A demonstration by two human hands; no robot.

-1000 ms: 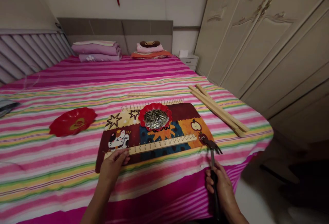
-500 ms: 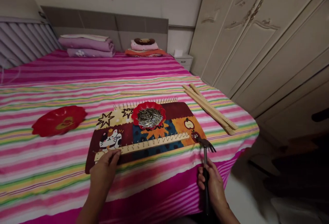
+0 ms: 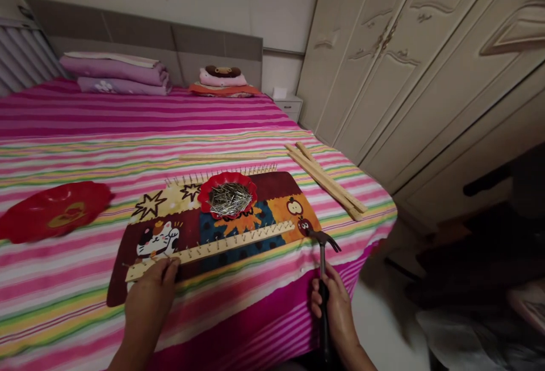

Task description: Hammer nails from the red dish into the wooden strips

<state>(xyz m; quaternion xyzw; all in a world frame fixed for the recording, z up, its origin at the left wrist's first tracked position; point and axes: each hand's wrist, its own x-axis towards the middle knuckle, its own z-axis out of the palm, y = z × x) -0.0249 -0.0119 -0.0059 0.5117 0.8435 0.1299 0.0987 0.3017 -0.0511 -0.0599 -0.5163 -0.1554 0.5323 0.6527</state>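
A wooden strip [image 3: 221, 243] studded with several upright nails lies across a colourful cartoon mat [image 3: 204, 229] on the striped bed. My left hand [image 3: 147, 291] rests on the strip's left end, fingers curled down on it. My right hand [image 3: 334, 308] is wrapped round the black handle of a claw hammer [image 3: 322, 257], whose head sits by the mat's right edge, just past the strip's right end. A red dish full of nails [image 3: 227, 195] stands on the mat behind the strip.
A second nail-studded strip [image 3: 221, 175] lies along the mat's far edge, another bare one [image 3: 221, 157] beyond it. Wooden slats [image 3: 326, 180] lie at the bed's right edge. An empty red dish [image 3: 53, 209] sits left. Folded bedding [image 3: 114, 73] is at the headboard; wardrobe doors [image 3: 404, 64] stand on the right.
The view has swung to the right, so everything sits further left in frame. Both hands keep the same hold on the strip and the hammer.
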